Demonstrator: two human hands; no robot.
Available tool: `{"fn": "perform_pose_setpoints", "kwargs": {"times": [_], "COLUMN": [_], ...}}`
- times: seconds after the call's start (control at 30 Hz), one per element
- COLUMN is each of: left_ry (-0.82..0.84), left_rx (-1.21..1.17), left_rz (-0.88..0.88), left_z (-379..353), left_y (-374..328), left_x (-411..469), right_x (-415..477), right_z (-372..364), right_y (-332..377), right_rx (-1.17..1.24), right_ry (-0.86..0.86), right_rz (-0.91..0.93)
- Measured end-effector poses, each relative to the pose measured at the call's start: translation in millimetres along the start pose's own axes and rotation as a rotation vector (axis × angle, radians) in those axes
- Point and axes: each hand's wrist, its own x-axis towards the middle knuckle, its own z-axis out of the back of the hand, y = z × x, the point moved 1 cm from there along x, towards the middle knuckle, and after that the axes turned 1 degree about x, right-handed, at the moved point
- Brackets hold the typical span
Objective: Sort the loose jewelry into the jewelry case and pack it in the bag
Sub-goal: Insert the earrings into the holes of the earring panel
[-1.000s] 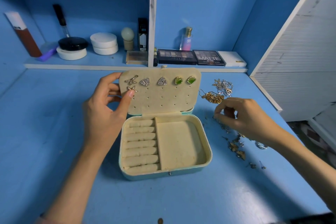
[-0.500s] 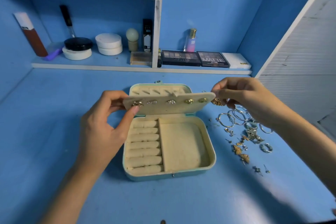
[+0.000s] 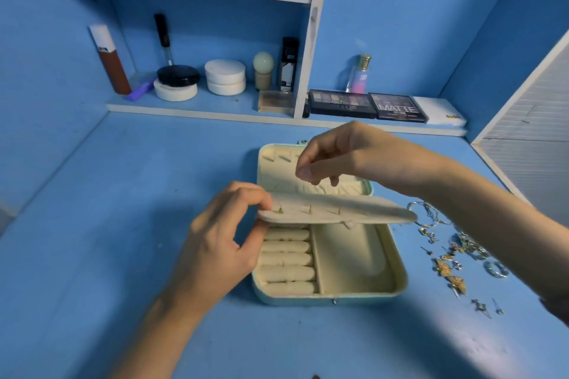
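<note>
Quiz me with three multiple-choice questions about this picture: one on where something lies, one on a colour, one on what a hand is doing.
1. Where does the loose jewelry lie?
A. on the shelf
B. on the table, right of the jewelry case
C. in a bag

2. What colour is the case's lining?
A. red
B. black
C. cream

3. What is the left hand doing?
A. pinching the end of the earring panel
B. lying flat on the table
C. holding a brush

Answers: 1 B, the pieces are scattered on the blue top beside the case. 2 C, the inside is pale cream throughout. 3 A, thumb and fingers clamp the panel's left end.
</note>
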Motion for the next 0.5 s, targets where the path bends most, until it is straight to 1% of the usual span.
{"fn": "perform_pose_setpoints", "kwargs": {"times": [0.17, 0.5], "left_ry": [0.01, 0.016], "left_rx": [0.006, 0.004], "left_rz": [0.011, 0.011], "left_z": [0, 1], "left_y": [-1, -2], "left_x": [1, 2], "right_x": [8, 9], "right_z": [-14, -19], "right_y": [1, 0], "right_rx": [0.01, -0.01], "right_ry": [0.12, 0.128], "right_rz": [-0.026, -0.016]}}
